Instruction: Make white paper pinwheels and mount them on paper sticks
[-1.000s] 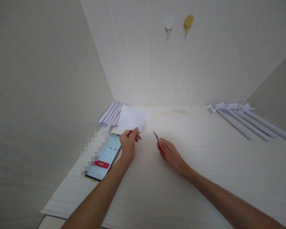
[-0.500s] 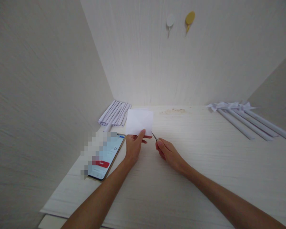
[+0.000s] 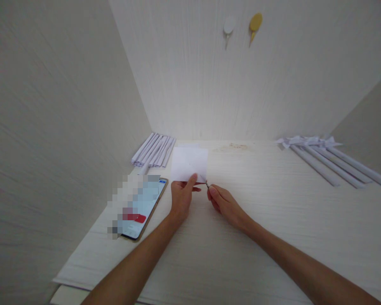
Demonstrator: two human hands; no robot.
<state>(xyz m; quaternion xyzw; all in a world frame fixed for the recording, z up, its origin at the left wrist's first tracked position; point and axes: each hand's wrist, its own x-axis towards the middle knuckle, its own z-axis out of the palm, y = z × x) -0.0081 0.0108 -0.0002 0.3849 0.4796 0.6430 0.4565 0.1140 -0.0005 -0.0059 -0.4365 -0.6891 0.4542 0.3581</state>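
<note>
My left hand [image 3: 181,198] pinches a white sheet of paper [image 3: 188,163] near its bottom edge, thumb on top and fingers behind. The paper is raised, facing me, and seems to have more than one layer. My right hand [image 3: 220,202] is closed around a slim, pointed metal tool [image 3: 207,185]. The tool's tip meets the paper at the lower right corner, and a thin line runs over the sheet there. Most of the tool is hidden in the fist, so its exact kind is unclear.
Left of my hands lies a phone [image 3: 149,212], partly blurred out. Behind it are several rolled white paper tubes [image 3: 154,150]. More paper tubes [image 3: 333,163] with folded paper ends lie at the right. Two hooks, white [image 3: 229,26] and yellow [image 3: 255,23], are on the back wall.
My left hand and the paper have shifted slightly right toward the tool. The tool's tip, earlier just beside the sheet's right edge, now meets its lower right corner.
</note>
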